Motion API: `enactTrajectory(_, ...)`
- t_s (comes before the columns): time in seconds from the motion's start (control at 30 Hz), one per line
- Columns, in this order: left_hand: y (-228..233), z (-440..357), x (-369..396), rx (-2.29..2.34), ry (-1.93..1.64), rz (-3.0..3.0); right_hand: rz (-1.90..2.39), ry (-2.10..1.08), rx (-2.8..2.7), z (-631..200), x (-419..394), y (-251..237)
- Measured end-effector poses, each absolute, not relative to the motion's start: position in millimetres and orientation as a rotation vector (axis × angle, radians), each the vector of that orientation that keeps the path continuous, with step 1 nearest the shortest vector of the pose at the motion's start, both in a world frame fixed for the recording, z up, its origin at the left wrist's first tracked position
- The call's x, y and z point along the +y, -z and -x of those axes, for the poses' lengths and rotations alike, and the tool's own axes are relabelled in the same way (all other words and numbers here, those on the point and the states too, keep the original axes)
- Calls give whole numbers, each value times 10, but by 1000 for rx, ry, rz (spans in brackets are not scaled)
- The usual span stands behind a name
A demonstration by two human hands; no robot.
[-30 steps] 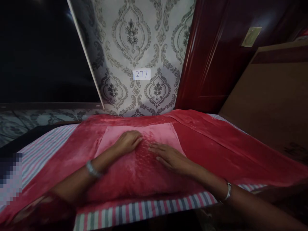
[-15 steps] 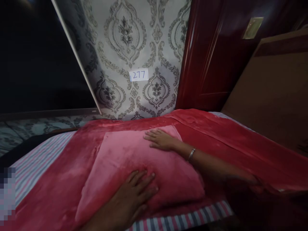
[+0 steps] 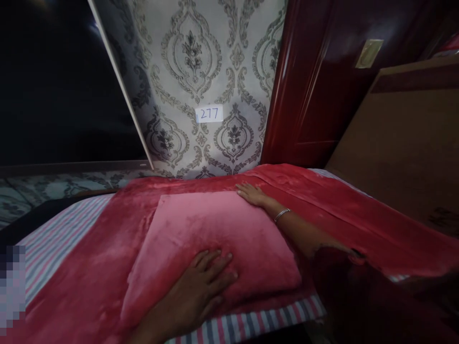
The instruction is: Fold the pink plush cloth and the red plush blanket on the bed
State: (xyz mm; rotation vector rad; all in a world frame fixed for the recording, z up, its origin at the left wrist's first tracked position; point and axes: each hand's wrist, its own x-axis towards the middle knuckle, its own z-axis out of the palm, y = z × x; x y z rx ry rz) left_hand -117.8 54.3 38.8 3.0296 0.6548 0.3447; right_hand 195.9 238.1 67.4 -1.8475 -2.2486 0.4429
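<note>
A pink piece of plush fabric (image 3: 201, 220), looking folded, lies flat over a red plush blanket (image 3: 93, 258). My left hand (image 3: 202, 286) rests palm down on the near part of the pink fabric, fingers spread. At the far right corner, my right hand (image 3: 251, 195) lies flat with its fingers stretched out, touching the edge of the pink fabric. A thin bracelet circles the right wrist. Neither hand grips anything. Whether the pink piece is separate from the blanket or a fold of it, I cannot tell.
Striped cloth (image 3: 68, 229) shows under the blanket at the left and along the near edge. Behind stands a patterned wall with a paper label (image 3: 209, 113) reading 277. A large dark screen (image 3: 64, 91) is at left; a dark red door frame (image 3: 283, 81) and brown board (image 3: 401, 138) are at right.
My right hand has slid right and slightly away, from the top of the pink fabric to its far right corner. My left hand stays in nearly the same place.
</note>
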Motion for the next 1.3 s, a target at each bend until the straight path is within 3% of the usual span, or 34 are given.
enactTrajectory(0.2,-402,1232,533,667,-358,-2939,1486,-158,-2480,-1557,1613,-865)
enactTrajectory(0.37,-805,1155,899,912,-474,-2801,1410,-81,-2576,-1366,1081,-796)
enactTrajectory(0.5,-967,1057,1494,1257,-175,-2827,1700,-71,-2413,-1426,1253,-743)
enactTrajectory(0.63,-721,1138,1831,1546,-103,-2756,1840,-30,-2319,-1532,1430,-522)
enactTrajectory(0.83,-449,1262,1843,1631,-207,-2774,1804,-16,-2281,-1619,1433,-299)
enactTrajectory(1.1,-609,1363,1892,2036,-84,-2509,1799,-27,-2300,-1666,1456,-343)
enactTrajectory(1.3,-661,1930,1876,2046,-83,-2398,1890,-122,-2363,-1864,1373,-481)
